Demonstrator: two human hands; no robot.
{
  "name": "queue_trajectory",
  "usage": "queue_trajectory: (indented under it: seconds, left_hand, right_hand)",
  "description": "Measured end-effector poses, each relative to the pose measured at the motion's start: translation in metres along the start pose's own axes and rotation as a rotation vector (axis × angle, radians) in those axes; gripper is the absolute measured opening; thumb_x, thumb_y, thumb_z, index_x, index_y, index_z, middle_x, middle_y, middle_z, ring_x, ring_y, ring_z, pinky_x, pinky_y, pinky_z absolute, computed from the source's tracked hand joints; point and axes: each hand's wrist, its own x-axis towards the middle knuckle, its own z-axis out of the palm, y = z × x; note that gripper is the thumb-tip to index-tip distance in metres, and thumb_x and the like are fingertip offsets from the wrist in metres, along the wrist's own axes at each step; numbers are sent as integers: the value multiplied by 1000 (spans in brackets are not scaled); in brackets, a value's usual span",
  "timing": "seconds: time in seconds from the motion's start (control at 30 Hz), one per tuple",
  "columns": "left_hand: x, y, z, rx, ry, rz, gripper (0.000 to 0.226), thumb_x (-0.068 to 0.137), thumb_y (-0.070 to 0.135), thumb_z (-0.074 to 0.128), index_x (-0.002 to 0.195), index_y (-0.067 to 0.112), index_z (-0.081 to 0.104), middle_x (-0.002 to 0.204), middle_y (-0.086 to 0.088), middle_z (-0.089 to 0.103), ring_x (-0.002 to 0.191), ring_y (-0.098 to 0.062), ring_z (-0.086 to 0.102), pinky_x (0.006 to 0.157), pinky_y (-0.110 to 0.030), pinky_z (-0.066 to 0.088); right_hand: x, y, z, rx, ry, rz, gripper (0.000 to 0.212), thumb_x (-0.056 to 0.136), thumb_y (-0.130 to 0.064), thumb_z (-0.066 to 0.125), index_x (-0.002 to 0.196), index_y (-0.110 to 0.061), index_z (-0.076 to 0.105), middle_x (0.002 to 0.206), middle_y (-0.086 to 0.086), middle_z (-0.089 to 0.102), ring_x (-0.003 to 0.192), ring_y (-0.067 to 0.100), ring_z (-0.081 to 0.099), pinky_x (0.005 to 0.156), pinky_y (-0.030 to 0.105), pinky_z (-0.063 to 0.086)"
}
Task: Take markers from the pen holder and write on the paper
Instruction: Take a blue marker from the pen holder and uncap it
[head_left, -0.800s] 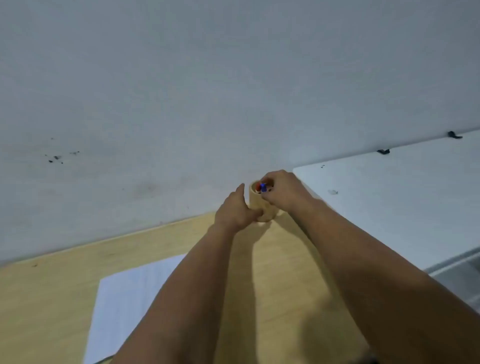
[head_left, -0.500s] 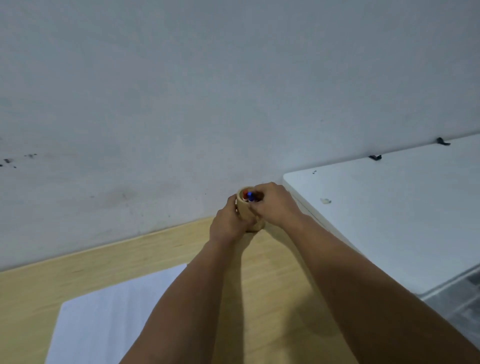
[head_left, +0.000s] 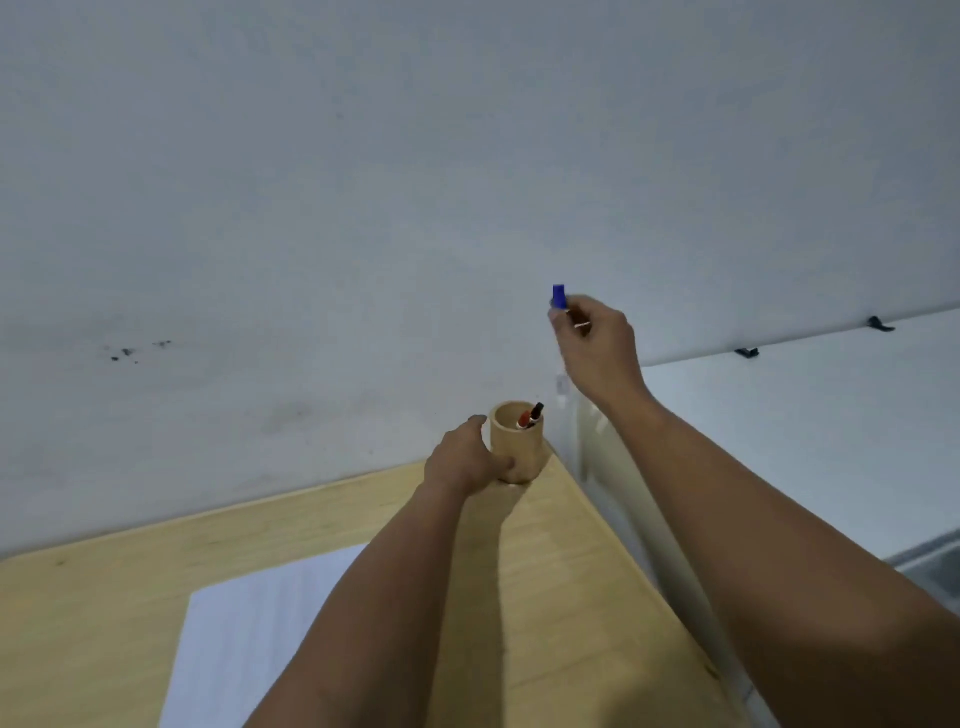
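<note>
Looking down through the head view, our only one, we see the right hand (head_left: 597, 345) raised well above the pen holder (head_left: 517, 441), its fingers pinched on a marker whose blue cap (head_left: 558, 297) shows above the fingertips; the marker's barrel is largely hidden in the hand. The left hand (head_left: 465, 460) rests on the wooden desk (head_left: 571, 597), its fingers wrapped partway around the holder's near wall, steadying it. Inside the holder we make out a red-tipped marker (head_left: 524, 419) and a black-tipped marker (head_left: 537, 410), both leaning toward its right side. The paper (head_left: 249, 649) lies flat on the desk, near us and to the left, well apart from the holder and partly covered by the left forearm. We judge the step in hand to be the taking of a marker, with the blue one clear of the holder. The next move, in our judgement, calls for uncapping it and carrying it down to the paper.
</note>
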Motion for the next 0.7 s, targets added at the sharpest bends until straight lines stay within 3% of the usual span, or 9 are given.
queue_trajectory:
  seconds: [0.13, 0.2, 0.3, 0.37, 0.43, 0.5, 0.7]
  left_hand:
    - [-32, 6, -47, 31, 96, 1, 56, 90, 53, 64, 137, 23, 59, 133, 0, 66, 123, -22, 61, 100, -40, 50]
    - [-51, 4, -75, 7, 176, 21, 46, 95, 56, 54, 123, 21, 67, 120, 2, 72, 114, -23, 65, 95, -39, 52]
    - [-81, -9, -114, -124, 268, 6, 67, 92, 70, 38, 96, 11, 70, 94, -1, 74, 93, -26, 71, 89, -44, 56]
    - [-106, -20, -136, -224, 307, -8, 81, 87, 78, 33, 89, 7, 71, 84, -3, 76, 81, -25, 73, 86, -47, 58]
    - [-130, -30, -154, -245, 332, -14, 82, 89, 80, 33, 78, 9, 71, 76, -1, 76, 74, -22, 73, 81, -40, 57]
    - [-150, -43, -170, -236, 319, -21, 79, 91, 79, 35, 68, 11, 68, 70, -2, 73, 69, -22, 67, 77, -37, 54]
    - [-191, -96, -213, -336, 217, -134, 52, 104, 51, 43, 73, 11, 57, 70, -7, 50, 60, -20, 43, 59, -29, 42]
  right_hand:
    - [-11, -35, -3, 153, -165, 88, 27, 111, -29, 56, 129, -19, 73, 82, -1, 58, 60, 10, 58, 58, 20, 47]
    - [-29, -47, 4, 89, -295, 117, 28, 109, -23, 58, 133, -18, 73, 78, -1, 57, 58, 9, 51, 61, 25, 43]
    - [-65, -66, 19, 77, -503, 196, 24, 102, -7, 65, 121, -16, 77, 82, 1, 62, 66, 15, 55, 64, 27, 47]
    - [-91, -79, 30, 125, -611, 223, 14, 98, -11, 73, 108, -17, 81, 89, 3, 70, 69, 14, 62, 64, 25, 53]
    - [-115, -94, 43, 131, -699, 218, 11, 99, -23, 75, 108, -25, 81, 89, 2, 76, 66, 15, 59, 60, 25, 49]
    - [-137, -110, 59, 117, -776, 190, 17, 101, -30, 73, 116, -27, 80, 86, 2, 77, 63, 15, 53, 57, 25, 43]
    - [-176, -147, 112, 154, -911, 95, 17, 100, -26, 74, 115, -26, 82, 77, -1, 69, 59, 14, 46, 54, 23, 37]
